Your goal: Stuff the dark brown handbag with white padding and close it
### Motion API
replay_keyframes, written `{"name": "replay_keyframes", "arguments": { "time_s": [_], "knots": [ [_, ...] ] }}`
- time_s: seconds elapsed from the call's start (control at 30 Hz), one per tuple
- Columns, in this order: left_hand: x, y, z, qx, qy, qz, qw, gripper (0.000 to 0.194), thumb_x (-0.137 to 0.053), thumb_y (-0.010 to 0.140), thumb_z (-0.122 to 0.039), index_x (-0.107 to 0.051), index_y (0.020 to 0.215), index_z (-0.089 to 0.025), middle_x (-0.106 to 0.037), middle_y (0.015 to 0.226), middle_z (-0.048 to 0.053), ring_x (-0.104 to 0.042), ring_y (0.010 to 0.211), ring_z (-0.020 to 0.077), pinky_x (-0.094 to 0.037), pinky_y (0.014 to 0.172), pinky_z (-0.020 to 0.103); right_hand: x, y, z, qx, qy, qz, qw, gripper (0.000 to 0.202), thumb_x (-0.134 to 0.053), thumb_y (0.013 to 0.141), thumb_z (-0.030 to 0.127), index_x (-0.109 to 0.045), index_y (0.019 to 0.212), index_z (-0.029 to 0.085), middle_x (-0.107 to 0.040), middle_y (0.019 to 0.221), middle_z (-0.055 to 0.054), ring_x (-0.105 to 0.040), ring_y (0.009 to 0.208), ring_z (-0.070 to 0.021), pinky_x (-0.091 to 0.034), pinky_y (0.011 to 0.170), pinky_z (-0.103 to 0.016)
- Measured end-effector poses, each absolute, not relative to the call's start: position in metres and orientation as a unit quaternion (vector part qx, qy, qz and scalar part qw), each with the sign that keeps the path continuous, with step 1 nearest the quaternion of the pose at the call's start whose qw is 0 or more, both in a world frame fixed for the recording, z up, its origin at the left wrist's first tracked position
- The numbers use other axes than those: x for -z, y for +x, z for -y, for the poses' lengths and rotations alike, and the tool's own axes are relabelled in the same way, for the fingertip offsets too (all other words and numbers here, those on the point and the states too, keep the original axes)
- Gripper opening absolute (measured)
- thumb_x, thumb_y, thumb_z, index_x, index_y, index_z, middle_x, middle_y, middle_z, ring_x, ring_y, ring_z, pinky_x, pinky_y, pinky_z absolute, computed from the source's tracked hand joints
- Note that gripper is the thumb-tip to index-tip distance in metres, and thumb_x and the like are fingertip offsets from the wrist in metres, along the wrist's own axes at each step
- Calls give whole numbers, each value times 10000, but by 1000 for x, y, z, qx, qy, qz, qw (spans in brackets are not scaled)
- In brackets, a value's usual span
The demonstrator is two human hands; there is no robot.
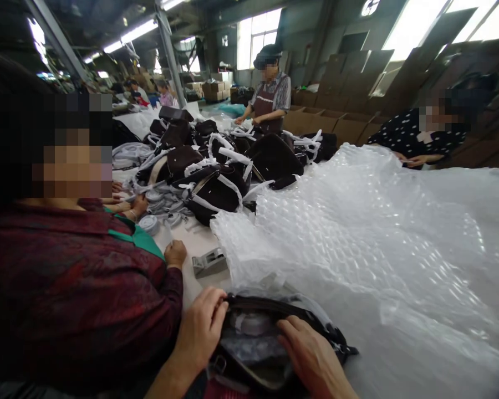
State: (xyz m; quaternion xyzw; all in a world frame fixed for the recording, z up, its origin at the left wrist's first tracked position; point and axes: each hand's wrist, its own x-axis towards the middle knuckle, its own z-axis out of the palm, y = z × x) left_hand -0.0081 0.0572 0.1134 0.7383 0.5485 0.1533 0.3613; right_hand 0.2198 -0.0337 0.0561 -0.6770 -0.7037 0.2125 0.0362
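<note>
**A:** What have I got in hand right now?

**B:** The dark bag (266, 349), right at the near edge of the table (195, 244). My left hand (199, 332) grips its open rim on the left, fingers curled over the edge. My right hand (311, 354) lies flat across the mouth on the other side, fingers spread and pressing rather than closed around anything. There is clear plastic stuffed inside the opening.

**A:** And around the bag?

**B:** The big sheet of bubble wrap (378, 238) starts just behind the bag and runs off to its right. A tape dispenser (210, 261) sits a little beyond the bag, to its left. Further back from the bag is the heap of dark bags with white wrapping (220, 172). A person in a dark red top (66, 288) sits close on the bag's left, one fist on the table.

**A:** What worries you?

**B:** I think the bag could tip off the near edge, since it sits so close and only my left hand truly holds it. The filling may also spring back out if my right palm lifts. And my neighbour's elbow is near enough to knock my left arm.
</note>
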Motion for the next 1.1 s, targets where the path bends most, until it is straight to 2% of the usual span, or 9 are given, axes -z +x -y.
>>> {"name": "replay_keyframes", "arguments": {
  "time_s": [0.13,0.23,0.33,0.5,0.67,0.77,0.87,1.0,1.1],
  "knots": [
    [-90,-46,-49,-78,662,-593,452,516,-465,869,-419,-508,1321,-173,-566,1420,149,-524,1327,287,-371,1161,463,-77,206,28,-313,-620,715,83,267,-394,972,151,-647,1020,217,-694,1044,-64,-682,987,-237,-546,869,-374],
    [-74,-50,-38,-84,630,-574,517,439,-482,846,-399,-537,1232,-198,-680,1219,103,-621,1170,252,-451,1063,405,-85,188,30,-387,-569,719,98,269,-438,963,170,-628,1145,224,-685,1122,-64,-679,1023,-224,-538,888,-354],
    [-73,-43,-32,-131,616,-600,493,299,-470,838,-413,-542,1040,-205,-702,961,67,-671,945,234,-513,898,372,-87,176,37,-413,-540,730,69,397,-639,840,155,-610,1227,242,-678,1208,-64,-660,1104,-258,-528,938,-365],
    [-72,-44,-13,-150,666,-623,381,340,-448,872,-452,-540,1092,-209,-701,1027,103,-692,975,251,-548,911,417,-92,166,46,-371,-564,738,4,385,-723,747,101,-646,1106,219,-698,1135,-59,-679,1033,-278,-546,873,-369],
    [-49,-56,10,-101,754,-585,280,535,-545,789,-310,-535,1311,-192,-647,1330,148,-646,1221,275,-569,1012,431,-91,208,60,-267,-652,692,157,108,-537,938,237,-639,974,246,-707,969,-29,-681,911,-215,-535,801,-328],
    [-59,-47,7,-87,783,-563,249,388,-506,851,-341,-649,1189,-215,-692,1237,130,-669,1168,293,-582,986,465,-79,263,76,-152,-769,578,226,288,-355,975,222,-617,1096,228,-671,1179,-102,-652,1092,-234,-525,945,-379],
    [-94,-14,-3,-90,809,-489,313,297,-479,898,-312,-687,1100,-247,-697,1191,90,-653,1160,269,-547,1024,462,-59,306,89,-168,-813,533,162,461,-369,863,121,-556,1283,167,-587,1385,-168,-556,1300,-282,-465,1082,-438],
    [-128,57,-2,-71,819,-355,445,305,-456,884,-161,-672,1090,-227,-683,1143,69,-643,1098,220,-521,1005,389,-51,321,95,-241,-796,541,123,398,-413,833,160,-576,1194,197,-732,1082,-113,-679,1054,-277,-524,932,-431],
    [-122,109,10,-63,802,-313,505,473,-525,799,-104,-597,1256,-198,-655,1233,97,-613,1151,238,-485,1046,391,-68,316,97,-273,-786,530,163,207,-416,908,334,-583,965,227,-699,764,-30,-680,768,-225,-527,736,-349]
  ]
}}
